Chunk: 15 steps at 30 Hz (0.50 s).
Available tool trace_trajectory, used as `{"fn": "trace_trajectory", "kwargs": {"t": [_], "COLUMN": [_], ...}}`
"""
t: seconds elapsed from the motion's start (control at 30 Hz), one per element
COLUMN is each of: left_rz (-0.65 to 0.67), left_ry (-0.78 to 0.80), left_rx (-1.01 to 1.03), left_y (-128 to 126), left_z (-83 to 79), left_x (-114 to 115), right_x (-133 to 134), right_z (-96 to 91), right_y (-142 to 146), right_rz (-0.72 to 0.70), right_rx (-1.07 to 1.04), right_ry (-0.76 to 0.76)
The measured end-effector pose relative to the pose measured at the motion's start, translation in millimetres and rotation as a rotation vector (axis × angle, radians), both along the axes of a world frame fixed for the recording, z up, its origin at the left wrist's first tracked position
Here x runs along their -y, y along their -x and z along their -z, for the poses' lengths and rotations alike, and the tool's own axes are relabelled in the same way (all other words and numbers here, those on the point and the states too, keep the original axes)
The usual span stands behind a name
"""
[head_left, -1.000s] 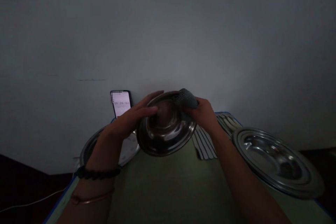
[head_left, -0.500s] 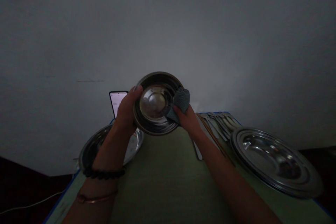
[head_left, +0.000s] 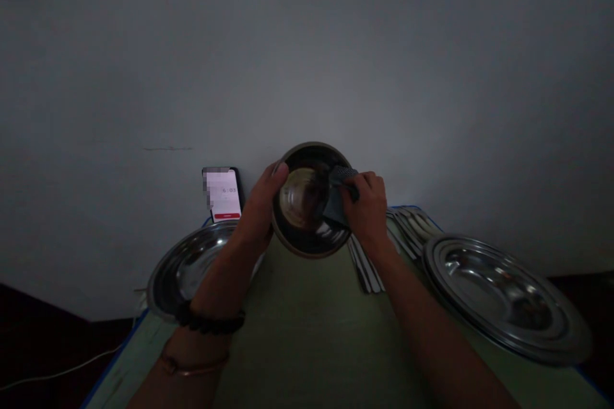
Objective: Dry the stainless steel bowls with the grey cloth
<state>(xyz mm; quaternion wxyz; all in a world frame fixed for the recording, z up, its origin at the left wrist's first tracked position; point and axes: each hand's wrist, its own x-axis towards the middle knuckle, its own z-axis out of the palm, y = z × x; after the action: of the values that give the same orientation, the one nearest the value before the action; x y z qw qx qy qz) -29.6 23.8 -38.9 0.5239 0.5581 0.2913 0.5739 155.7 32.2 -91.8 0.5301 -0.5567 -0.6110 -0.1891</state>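
A round stainless steel bowl [head_left: 300, 195] is held up above the table, its hollow side facing me. My left hand [head_left: 261, 204] is closed on the bowl's left rim, thumb over the edge. A grey-blue textured cloth [head_left: 338, 204] is pinched in my right hand [head_left: 367, 208], which presses it against the inner right wall of the bowl. The fingertips of my left hand are hidden behind the bowl.
At left a large steel basin [head_left: 167, 275] stands below a phone [head_left: 225, 195] leaning against the wall [head_left: 307, 45]. Several pieces of cutlery [head_left: 407, 230] lie behind my right arm. Stacked steel plates [head_left: 508, 300] sit at the right of the green table [head_left: 307, 339].
Both hands and the bowl have shifted right and slightly down. The bowl has turned a little, and the cloth hand has moved to grip from the bowl's right side. More of the phone shows.
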Motion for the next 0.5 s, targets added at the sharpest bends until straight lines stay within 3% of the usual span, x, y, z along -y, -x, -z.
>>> {"fn": "trace_trajectory", "kwargs": {"t": [0.1,0.23,0.37,0.5], "left_rz": [0.012,0.031,0.064,0.072], "left_ry": [-0.002,0.036,0.070,0.084], "left_rx": [-0.002,0.007,0.001,-0.040], "left_y": [0,-2,-11,-20], "left_z": [1.6,1.2,1.8,6.0], "left_x": [0,0,4,6], "right_x": [6,12,7,1], "right_z": [-10.0,-20.1,-9.9,4.9], "right_y": [5,20,38,48], "right_rz": [-0.053,-0.202,-0.351,-0.360], "right_rx": [-0.045,-0.352,-0.669,-0.707], "right_ry": [-0.038,-0.063,0.057,0.129]}}
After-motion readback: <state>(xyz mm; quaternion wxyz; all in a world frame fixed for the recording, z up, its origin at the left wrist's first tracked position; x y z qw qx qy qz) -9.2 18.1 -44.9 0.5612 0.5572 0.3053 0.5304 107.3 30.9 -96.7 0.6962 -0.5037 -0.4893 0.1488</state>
